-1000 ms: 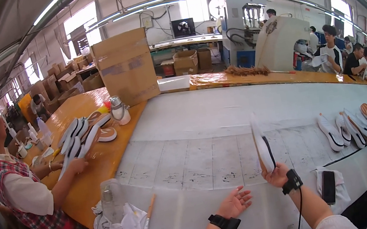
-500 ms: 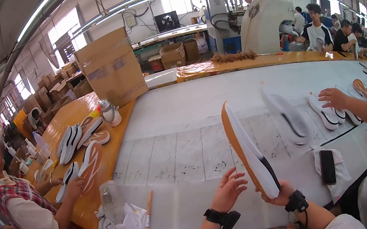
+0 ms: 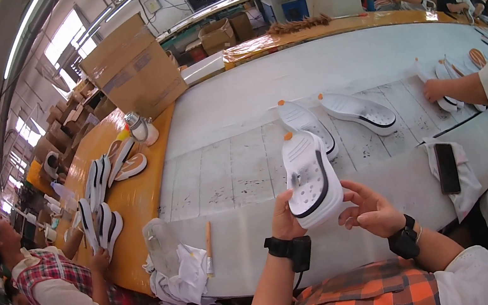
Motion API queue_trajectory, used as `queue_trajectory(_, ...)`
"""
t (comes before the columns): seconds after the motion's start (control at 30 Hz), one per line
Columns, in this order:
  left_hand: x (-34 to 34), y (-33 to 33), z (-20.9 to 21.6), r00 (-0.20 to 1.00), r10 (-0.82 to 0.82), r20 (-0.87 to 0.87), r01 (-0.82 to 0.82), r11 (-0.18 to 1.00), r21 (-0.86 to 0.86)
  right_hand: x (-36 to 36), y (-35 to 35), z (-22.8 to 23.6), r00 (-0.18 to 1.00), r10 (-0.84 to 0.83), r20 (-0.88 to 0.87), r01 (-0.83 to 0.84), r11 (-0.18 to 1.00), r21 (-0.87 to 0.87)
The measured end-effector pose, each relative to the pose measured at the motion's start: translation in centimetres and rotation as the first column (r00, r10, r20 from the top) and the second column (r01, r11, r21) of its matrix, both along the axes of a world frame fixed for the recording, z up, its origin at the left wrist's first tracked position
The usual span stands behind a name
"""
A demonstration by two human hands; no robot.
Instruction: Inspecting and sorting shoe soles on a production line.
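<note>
My left hand (image 3: pixel 285 216) grips a white shoe sole (image 3: pixel 310 174) by its left edge near the heel. The sole is tilted toe-up, with its hollow, hole-dotted inner side facing me, a black band along the side and an orange toe tip. Beside the heel's right side, my right hand (image 3: pixel 371 210) is open with its fingers apart and slightly curled; whether a fingertip touches the sole I cannot tell. Just beyond the held sole, a second sole (image 3: pixel 309 118) lies on the white table (image 3: pixel 219 118), partly covered by it. A third sole (image 3: pixel 360 112) lies to its right.
At right, a co-worker's hand (image 3: pixel 440 89) touches more soles; a phone (image 3: pixel 447 168) rests on a cloth. At left lie a brush (image 3: pixel 209 247) and a crumpled white cloth (image 3: pixel 188 273). Another person (image 3: pixel 78 274) handles soles at the orange side table (image 3: pixel 159 159), near a cardboard box (image 3: pixel 133 74).
The sole has passed from my right hand to my left and turned from edge-on to its inner side. A blurred, moving sole now lies still, with another beside it. The view has tilted down.
</note>
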State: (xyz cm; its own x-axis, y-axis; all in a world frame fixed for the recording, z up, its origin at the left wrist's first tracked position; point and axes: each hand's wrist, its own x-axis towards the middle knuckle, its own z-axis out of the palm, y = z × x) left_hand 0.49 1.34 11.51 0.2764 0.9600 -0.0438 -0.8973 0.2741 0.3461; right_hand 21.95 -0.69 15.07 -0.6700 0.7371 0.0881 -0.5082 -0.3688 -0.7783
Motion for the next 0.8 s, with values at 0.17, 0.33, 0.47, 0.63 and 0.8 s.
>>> queue_trajectory(0.17, -1.2, -1.5, -2.2, 0.992, -0.116, -0.047, 0.111, 0.988, -0.106, 0.5, -0.3, -1.5, 0.999, 0.031, -0.014, -0.031, 0.999, -0.033)
queue_trajectory(0.33, 0.4, -2.9, -0.7, 0.991, -0.130, -0.005, 0.130, 0.985, 0.112, 0.9, -0.6, -2.3, 0.999, 0.038, 0.018, -0.036, 0.996, -0.078)
queue_trajectory(0.47, 0.1, -3.5, -0.9, 0.993, -0.114, -0.023, 0.115, 0.992, 0.049, 1.2, -0.8, -3.1, 0.997, 0.065, 0.052, -0.059, 0.992, -0.115)
queue_trajectory(0.63, -0.8, -2.2, -5.1, 0.980, -0.016, -0.196, 0.034, 0.995, 0.090, 0.7, -1.1, -3.1, 0.994, 0.101, -0.029, -0.104, 0.986, -0.131)
queue_trajectory(0.8, 1.3, -1.9, -2.6, 0.992, 0.104, -0.076, -0.084, 0.969, 0.231, 0.1, -0.9, -3.3, 0.970, -0.143, 0.198, 0.091, 0.964, 0.250)
